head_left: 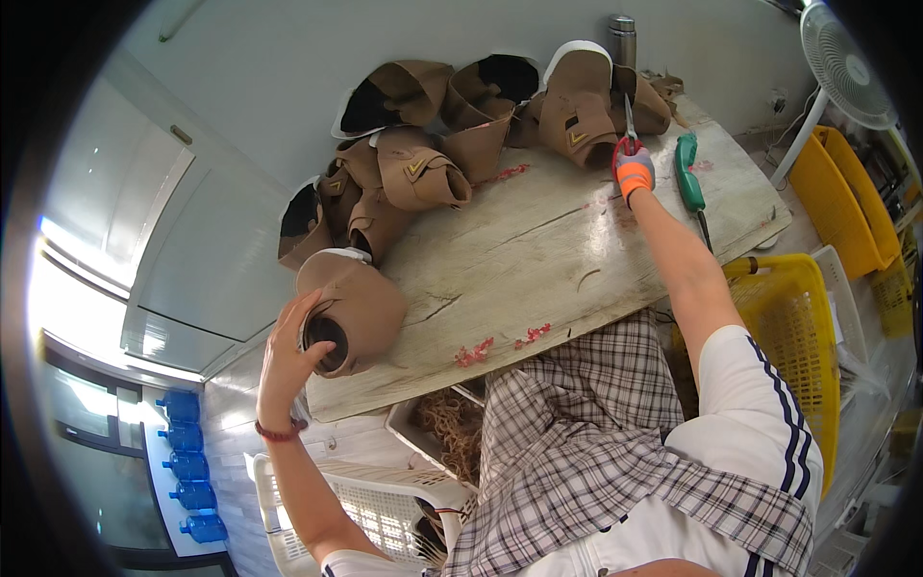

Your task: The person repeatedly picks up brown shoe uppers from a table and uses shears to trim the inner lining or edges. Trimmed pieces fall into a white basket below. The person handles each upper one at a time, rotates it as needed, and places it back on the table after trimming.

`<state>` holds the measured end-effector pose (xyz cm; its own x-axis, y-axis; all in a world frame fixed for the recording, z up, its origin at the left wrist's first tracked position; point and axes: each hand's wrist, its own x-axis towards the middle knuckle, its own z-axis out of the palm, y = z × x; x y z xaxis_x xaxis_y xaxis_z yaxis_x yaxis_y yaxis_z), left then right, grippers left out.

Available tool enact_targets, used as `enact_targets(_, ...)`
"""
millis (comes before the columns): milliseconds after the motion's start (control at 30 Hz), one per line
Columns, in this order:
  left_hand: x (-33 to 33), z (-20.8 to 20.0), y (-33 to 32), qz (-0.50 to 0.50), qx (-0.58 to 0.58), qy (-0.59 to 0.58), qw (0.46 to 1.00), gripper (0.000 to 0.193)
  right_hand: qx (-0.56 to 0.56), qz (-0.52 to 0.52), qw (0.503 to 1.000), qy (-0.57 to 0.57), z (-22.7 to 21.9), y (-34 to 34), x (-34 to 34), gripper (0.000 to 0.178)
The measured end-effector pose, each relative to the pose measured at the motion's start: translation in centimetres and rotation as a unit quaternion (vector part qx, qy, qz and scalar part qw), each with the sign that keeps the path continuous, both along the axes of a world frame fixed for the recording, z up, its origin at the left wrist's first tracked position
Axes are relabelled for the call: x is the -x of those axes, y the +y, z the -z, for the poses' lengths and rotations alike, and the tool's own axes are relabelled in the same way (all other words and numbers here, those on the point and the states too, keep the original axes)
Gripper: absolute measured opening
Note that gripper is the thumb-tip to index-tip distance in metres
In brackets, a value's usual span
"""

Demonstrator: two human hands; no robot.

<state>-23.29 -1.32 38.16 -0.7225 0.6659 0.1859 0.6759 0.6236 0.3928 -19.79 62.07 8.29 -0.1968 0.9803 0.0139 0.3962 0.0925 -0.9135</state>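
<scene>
At the table's left corner my left hand (281,370) grips the rim of a brown shoe upper (361,303); the thumb lies across its dark opening. The far edge of this piece shows a white strip. My right hand (636,173), in a grey and orange glove, is closed on red-handled scissors (630,130) whose blades point away from me. Just beyond it sits another brown upper (575,111) with a white edge and a yellow chevron. A green handheld tool (687,173) with a dark cord lies right of the glove.
More brown uppers (413,168) are heaped along the back and left of the worn table (538,260). A steel flask (622,38) stands behind. Yellow crates (793,327) are at the right near a white fan (846,62); a white basket (375,500) sits below left.
</scene>
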Motion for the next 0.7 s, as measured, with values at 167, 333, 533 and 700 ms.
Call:
enact_targets(167, -7.5, 0.7, 2.6, 0.042, -0.186, 0.184, 0.964, 0.045, -0.100, -0.021, 0.964, 0.244, 0.2, 9.8, -0.4, 0.062)
enact_targets(333, -12.1, 3.9, 6.1, 0.115, -0.162, 0.148, 0.969, 0.032, -0.034, -0.016, 0.998, 0.043, 0.4, 0.7, 1.4, 0.057)
enact_targets(533, -10.5, 9.9, 11.5, 0.141, -0.142, 0.079, 0.977, 0.029, -0.092, 0.002, 0.996, -0.009, -4.8, -6.8, -5.6, 0.045)
enact_targets(700, -10.3, 13.2, 17.0, 0.113, -0.242, -0.036, 0.963, 0.037, -0.205, -0.099, 0.968, -0.106, -9.6, -15.4, -15.8, 0.043)
